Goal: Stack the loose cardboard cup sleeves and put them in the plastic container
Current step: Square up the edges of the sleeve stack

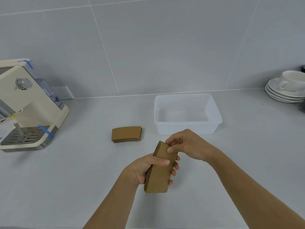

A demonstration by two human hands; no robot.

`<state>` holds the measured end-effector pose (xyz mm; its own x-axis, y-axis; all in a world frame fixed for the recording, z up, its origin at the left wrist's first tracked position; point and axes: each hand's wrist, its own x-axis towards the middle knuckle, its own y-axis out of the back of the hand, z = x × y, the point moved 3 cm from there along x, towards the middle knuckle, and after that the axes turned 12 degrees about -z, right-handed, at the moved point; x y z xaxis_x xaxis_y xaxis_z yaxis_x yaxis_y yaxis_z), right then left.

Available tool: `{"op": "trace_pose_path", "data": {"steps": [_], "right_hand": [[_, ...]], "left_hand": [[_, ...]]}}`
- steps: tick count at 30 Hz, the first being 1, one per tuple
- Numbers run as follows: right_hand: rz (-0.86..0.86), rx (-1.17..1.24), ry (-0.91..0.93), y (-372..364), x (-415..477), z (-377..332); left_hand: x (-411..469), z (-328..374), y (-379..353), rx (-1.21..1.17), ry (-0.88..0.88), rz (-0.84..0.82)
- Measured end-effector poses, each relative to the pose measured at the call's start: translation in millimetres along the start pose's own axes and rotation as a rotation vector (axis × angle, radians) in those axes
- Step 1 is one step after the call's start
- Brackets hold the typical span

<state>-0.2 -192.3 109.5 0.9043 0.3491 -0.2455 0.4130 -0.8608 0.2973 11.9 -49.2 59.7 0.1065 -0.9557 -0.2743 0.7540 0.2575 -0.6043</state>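
Both hands (166, 161) clamped on one sleeve stack (160, 172), its count unreadable, second stack (126, 134) near container (188, 128)

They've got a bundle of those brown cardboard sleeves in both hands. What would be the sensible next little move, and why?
Probably carry the held stack of sleeves forward and to the right, then lower it into the plastic container. The left hand and right hand already grip it together, the edges look fairly even, and the container looks empty. A second stack of sleeves waits on the counter.
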Motion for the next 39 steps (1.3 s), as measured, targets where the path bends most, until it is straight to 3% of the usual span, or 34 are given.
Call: {"op": "trace_pose_path", "data": {"steps": [7,10,14,17,22,27,39], "right_hand": [[0.105,0.073,0.089,22,-13,-5],[0.155,0.146,0.143,34,-17,-5],[0.247,0.253,0.166,50,-21,1],[0.307,0.31,0.165,60,-22,9],[0.363,0.414,0.169,62,-21,22],[0.39,0.469,0.15,56,-20,35],[0.48,0.571,0.093,36,-15,54]], "left_hand": [[-13,24,6,0.106,-0.169,0.246],[-20,37,8,0.04,-0.344,0.378],[-26,37,13,0.042,-0.572,0.671],[-30,29,11,0.11,-0.668,0.723],[-20,5,3,0.248,-0.565,0.767],[-12,-5,-6,0.314,-0.614,0.805],[12,-25,-14,0.447,-0.537,1.039]]}}
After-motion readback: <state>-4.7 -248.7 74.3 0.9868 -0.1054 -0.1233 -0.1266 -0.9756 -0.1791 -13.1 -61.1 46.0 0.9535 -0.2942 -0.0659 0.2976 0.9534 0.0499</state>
